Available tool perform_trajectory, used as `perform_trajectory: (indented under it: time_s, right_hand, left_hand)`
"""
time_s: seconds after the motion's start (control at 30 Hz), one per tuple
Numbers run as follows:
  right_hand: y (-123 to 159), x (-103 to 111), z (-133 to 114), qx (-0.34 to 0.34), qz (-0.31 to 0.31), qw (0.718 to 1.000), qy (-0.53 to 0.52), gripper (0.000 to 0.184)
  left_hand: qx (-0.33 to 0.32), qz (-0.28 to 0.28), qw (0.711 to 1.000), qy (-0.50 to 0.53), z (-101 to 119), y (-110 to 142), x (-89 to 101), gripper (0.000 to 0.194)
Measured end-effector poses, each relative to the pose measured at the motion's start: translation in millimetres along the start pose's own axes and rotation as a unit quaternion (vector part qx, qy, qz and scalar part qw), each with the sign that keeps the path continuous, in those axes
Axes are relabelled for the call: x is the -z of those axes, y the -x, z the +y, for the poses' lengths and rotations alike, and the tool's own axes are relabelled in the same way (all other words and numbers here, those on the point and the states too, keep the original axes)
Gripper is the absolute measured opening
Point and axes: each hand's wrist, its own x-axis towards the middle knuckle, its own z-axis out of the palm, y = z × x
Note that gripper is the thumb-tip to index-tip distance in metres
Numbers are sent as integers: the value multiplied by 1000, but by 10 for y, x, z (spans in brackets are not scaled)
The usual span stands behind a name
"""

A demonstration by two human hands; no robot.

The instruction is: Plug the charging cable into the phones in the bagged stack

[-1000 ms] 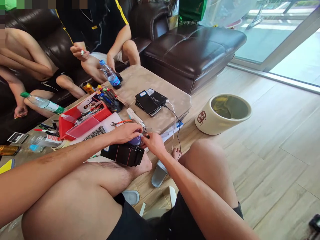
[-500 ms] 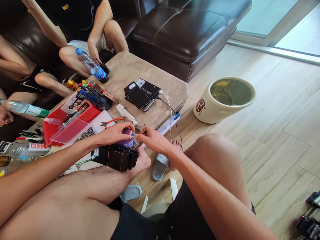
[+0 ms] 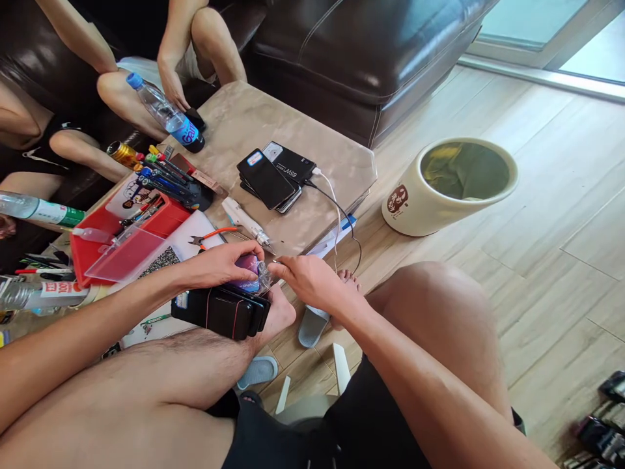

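My left hand (image 3: 232,264) is closed round the edge of a purple-blue, phone-like item (image 3: 248,277) with crinkled clear plastic (image 3: 264,277) at its right end. Close by, my right hand (image 3: 305,277) has its fingertips pinched together beside that plastic; what they hold is too small to make out. Just below the purple-blue item, a stack of black phones (image 3: 222,314) bound with thin bands rests by my bent leg. Behind my hands, a white pen-shaped electric screwdriver (image 3: 245,220) and orange-handled cutters (image 3: 215,234) lie on the table (image 3: 303,137).
More phones (image 3: 268,182) and a black power bank (image 3: 293,163) with cables lie on the table. A red toolbox (image 3: 97,257), a pen holder (image 3: 195,195) and a blue-capped bottle (image 3: 168,117) stand left. A cream bin (image 3: 415,208) is on the floor. Two people sit opposite.
The view has shifted slightly. My right hand has turned a little, its fingertips staying by the clear plastic. My left hand keeps its hold on the purple-blue item.
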Motion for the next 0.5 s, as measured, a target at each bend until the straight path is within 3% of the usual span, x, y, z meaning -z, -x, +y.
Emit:
perform_trajectory:
  time_s: [0.13,0.33,0.5]
  right_hand:
    - [-30,29,-42,12,16,1000,16,40]
    - [-83,-41,24,-27,40,995,-83,17]
    - [-85,-59,-3,-32,35,997,-53,25]
  left_hand:
    - [5,0,1000,-3,28,13,17,39]
    - [8,1,1000,-10,36,19,22,39]
    - [-2,6,1000,-5,24,10,23,38]
